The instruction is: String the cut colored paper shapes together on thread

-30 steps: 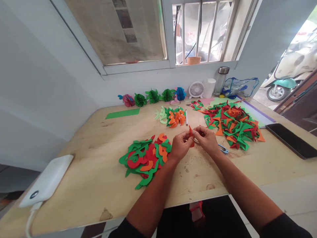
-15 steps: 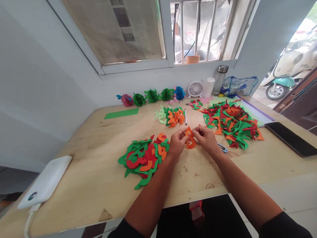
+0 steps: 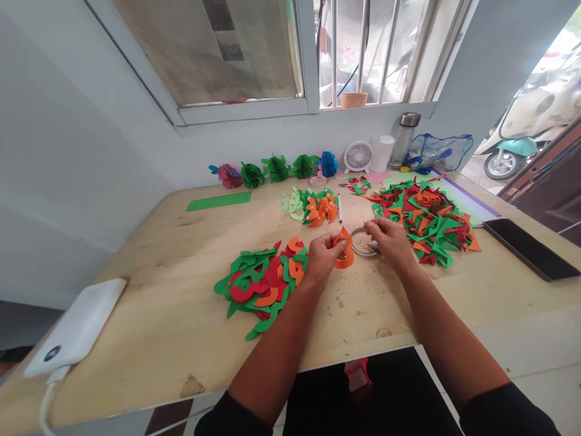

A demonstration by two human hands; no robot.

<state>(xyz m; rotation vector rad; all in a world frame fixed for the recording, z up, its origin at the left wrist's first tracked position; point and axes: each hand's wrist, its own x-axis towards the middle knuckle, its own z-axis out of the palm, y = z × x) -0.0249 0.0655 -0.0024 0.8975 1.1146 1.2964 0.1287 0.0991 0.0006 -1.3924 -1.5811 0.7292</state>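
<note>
Left hand (image 3: 323, 257) pinches orange cutout (image 3: 348, 255) — right hand (image 3: 391, 242), grip unclear, beside ring (image 3: 362, 254) — both well inside table (image 3: 158, 290) edge.

The left hand (image 3: 322, 257) is covering part of the orange cutout (image 3: 347, 255); the right hand (image 3: 393, 242) is hiding part of the dark-tipped tool (image 3: 374, 247). The near-left cable (image 3: 43, 407) and far-right scooter (image 3: 535, 118) are running out of view.

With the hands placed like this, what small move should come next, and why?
Probably lowering the orange cutout onto the pile of curved pieces. Only the left hand grips the cutout, the right hand is apart from it, and that pile, close by on the left, already holds similar orange curves.
</note>
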